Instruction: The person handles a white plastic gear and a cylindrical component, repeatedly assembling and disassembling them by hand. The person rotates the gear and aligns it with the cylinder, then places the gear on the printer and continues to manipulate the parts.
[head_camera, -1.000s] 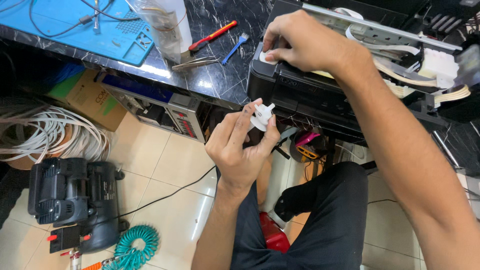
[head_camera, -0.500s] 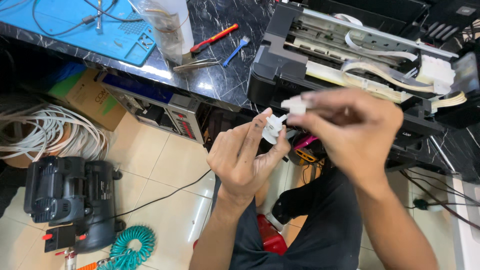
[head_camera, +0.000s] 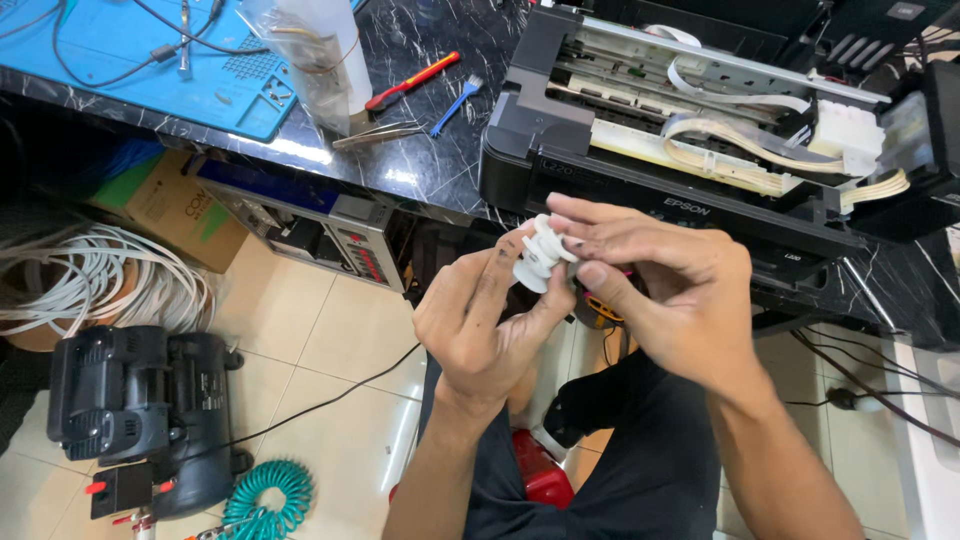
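Observation:
My left hand (head_camera: 485, 320) holds a small white plastic part (head_camera: 537, 258) with ribbed discs, in front of my chest, below the table edge. My right hand (head_camera: 660, 285) meets it from the right, with fingertips and thumb pinching the same part. Just behind the hands, an opened black printer (head_camera: 690, 130) lies on the dark marble table (head_camera: 410, 160), its metal frame, white ribbon cables and white ink unit exposed.
A blue work mat (head_camera: 120, 60) with cables, a plastic-wrapped white cylinder (head_camera: 320, 60), tweezers, a red-handled screwdriver (head_camera: 412, 82) and a blue brush (head_camera: 455, 103) lie on the table's left. On the tiled floor: a black compressor (head_camera: 130, 410), a teal coiled hose (head_camera: 260, 495), white cable coils (head_camera: 90, 280), a cardboard box.
My right hand left the printer's top, came down to my left hand, and now pinches the white part together with it. The left hand has hardly moved.

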